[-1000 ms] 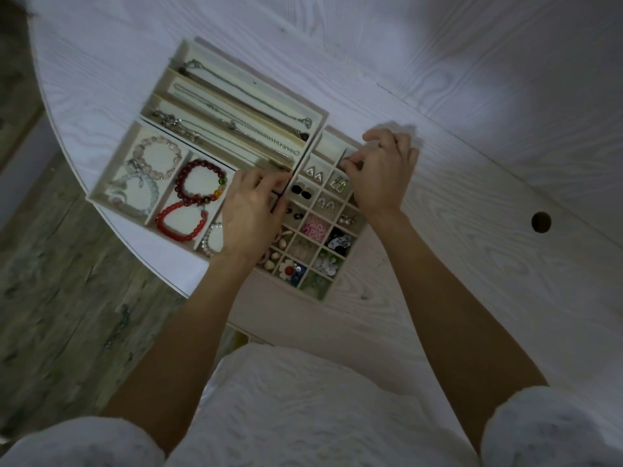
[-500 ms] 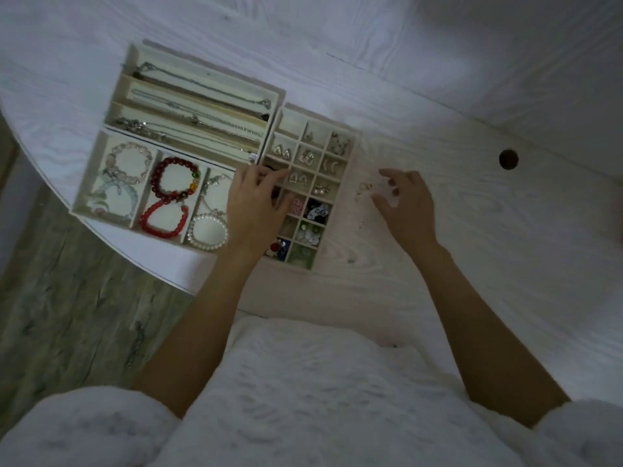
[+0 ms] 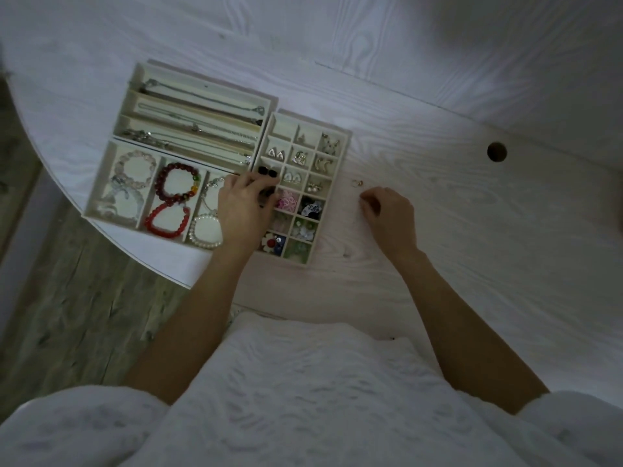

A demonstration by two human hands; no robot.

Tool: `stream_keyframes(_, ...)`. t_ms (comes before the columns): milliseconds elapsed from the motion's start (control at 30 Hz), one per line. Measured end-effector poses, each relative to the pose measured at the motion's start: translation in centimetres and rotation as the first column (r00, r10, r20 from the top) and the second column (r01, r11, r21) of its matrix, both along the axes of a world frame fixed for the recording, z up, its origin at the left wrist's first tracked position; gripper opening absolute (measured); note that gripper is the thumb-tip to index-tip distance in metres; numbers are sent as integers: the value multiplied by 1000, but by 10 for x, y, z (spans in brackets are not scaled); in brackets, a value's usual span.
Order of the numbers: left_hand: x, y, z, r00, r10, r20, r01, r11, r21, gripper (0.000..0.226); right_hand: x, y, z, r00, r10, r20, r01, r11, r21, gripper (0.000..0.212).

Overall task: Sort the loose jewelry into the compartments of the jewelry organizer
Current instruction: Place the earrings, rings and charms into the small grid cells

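Observation:
The jewelry organizer (image 3: 341,170) lies on the white table as three cream trays. The far left tray (image 3: 202,87) holds necklaces, the near left one (image 3: 104,176) holds bead bracelets, and the right grid holds earrings and small pieces in several compartments. My left hand (image 3: 241,214) rests on the grid's left side, its fingers bent over the compartments there. A small loose gold piece (image 3: 357,183) lies on the table just right of the grid. My right hand (image 3: 391,219) sits on the table just below and right of it, fingers curled, with nothing visible in them.
The round table edge (image 3: 141,261) curves close below the trays, with wood floor beyond it. A cable hole (image 3: 497,151) sits in the tabletop at the right. My white clothing (image 3: 303,382) fills the bottom of the view.
My right hand left the grid's far compartments, moved right onto the bare table and curled its fingers beside the loose gold piece. My left hand stayed on the grid.

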State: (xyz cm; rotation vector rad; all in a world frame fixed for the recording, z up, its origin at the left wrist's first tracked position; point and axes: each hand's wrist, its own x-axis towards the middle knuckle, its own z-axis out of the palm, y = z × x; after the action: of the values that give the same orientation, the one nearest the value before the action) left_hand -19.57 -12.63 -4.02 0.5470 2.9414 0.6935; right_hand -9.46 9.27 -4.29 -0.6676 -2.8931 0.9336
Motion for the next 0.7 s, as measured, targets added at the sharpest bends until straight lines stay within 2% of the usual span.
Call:
stream_keyframes(167, -4, -2, 0, 999, -46, 4, 46, 999, -24, 23, -3, -2, 13, 998, -55, -14, 54, 996, -69, 11)
stream_keyframes(267, -6, -2, -2, 997, -75, -21, 74, 997, -33, 24, -31, -10, 31, 995, -8, -100, -7, 990, -140, 5)
stream_keyframes(367, -7, -5, -2, 998, -50, -28, 50, 998, 26, 29, -75, -21, 43, 988, 69, -135, -93, 979, -180, 4)
stream_keyframes(467, -9, -6, 5, 996, 91, 20, -93, 985, 143, 34, -117, -29, 41, 981, 156, -114, -171, 976, -132, 5)
stream_keyframes(533, -15, -8, 8, 984, 166, 60, -174, 971, 166, 33, -140, -35, 35, 971, 220, -95, -228, 970, -83, 7)
stream_keyframes(700, -36, -12, 5, 989, 130, 63, -136, 987, 87, 25, -165, -43, 25, 952, 299, -69, -298, 954, 33, 13)
